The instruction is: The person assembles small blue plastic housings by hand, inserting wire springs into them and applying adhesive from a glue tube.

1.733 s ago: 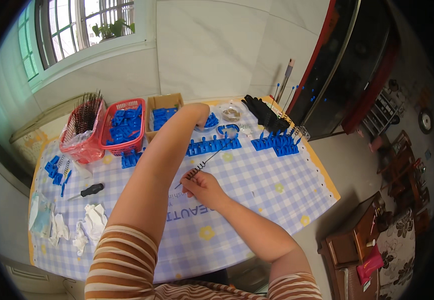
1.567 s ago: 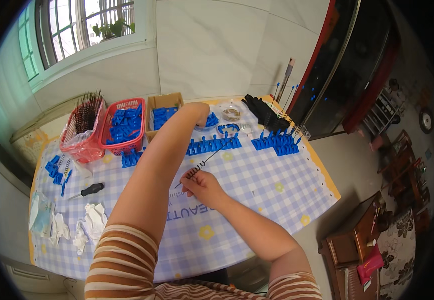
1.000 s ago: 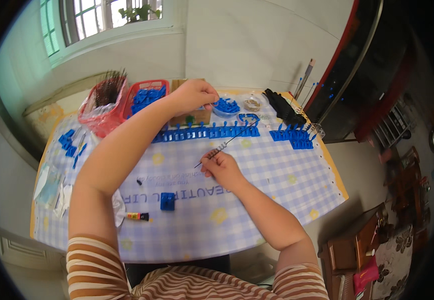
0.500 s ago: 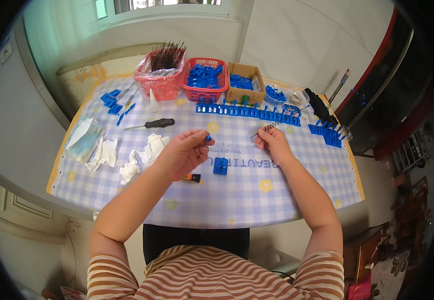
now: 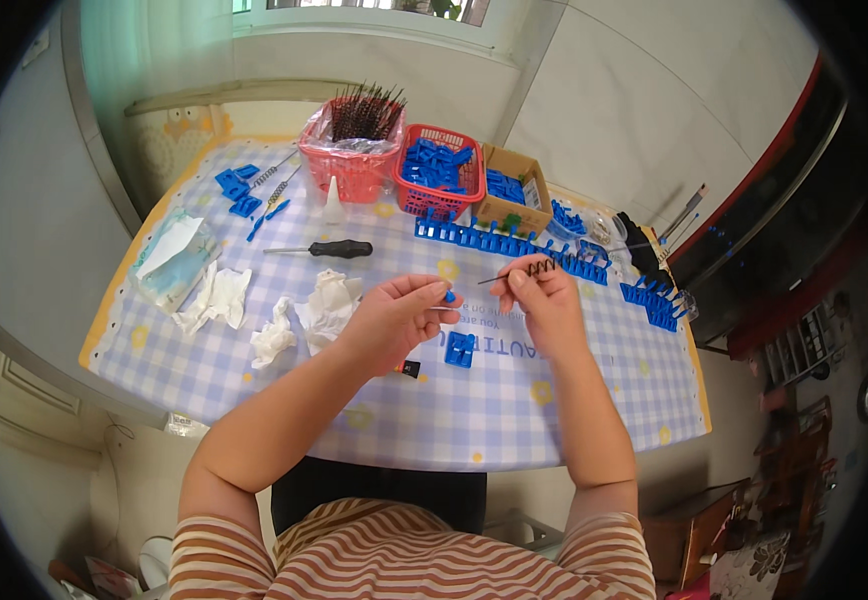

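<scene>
My left hand (image 5: 402,318) pinches a small blue plastic piece (image 5: 450,296) between thumb and index finger, above the middle of the table. Facing it, my right hand (image 5: 546,308) grips a dark spiral rod (image 5: 542,267) near its straight end. That thin tip points left toward the blue piece, with a gap between them. On the cloth just below my hands lies a square blue plastic part (image 5: 460,350). A small black and orange tube (image 5: 410,369) is partly covered by my left wrist.
At the back stand a red basket (image 5: 349,172) of spiral rods, another red basket (image 5: 440,205) and a cardboard box (image 5: 514,215) with blue parts. Before them runs a row of blue parts (image 5: 494,240). A screwdriver (image 5: 342,249) and crumpled tissues (image 5: 329,308) lie left.
My hands have come closer together. The rod's tip has moved left, nearer the blue piece. The whole view has turned slightly.
</scene>
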A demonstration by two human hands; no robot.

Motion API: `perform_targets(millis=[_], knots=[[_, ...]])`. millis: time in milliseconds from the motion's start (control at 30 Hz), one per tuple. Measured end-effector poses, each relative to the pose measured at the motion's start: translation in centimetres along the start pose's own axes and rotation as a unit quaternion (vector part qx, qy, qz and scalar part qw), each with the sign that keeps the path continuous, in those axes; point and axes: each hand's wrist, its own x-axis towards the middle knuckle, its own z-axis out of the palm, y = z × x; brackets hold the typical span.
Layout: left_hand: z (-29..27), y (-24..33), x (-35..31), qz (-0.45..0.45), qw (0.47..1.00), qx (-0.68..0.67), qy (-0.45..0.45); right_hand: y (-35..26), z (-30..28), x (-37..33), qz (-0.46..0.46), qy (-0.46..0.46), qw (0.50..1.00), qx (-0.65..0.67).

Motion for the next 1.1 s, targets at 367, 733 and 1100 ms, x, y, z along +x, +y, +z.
perform_targets(millis=[367,733,1100], knots=[[1.0,-0.4,-0.9,-0.003,0.995,0.093,-0.025,1.2,0.1,-1.9,-0.031,-0.059,0.996,0.051],[0.6,-0.6,-0.7,0.034,0.990,0.119,-0.074,0.7,1.2,-2.8,-0.033,-0.064,0.997,0.013],[0.7,-0.7,-0.9,0.035,0.992,0.092,-0.078,0.8,1.2,-2.8,-0.042,-0.079,0.995,0.042]])
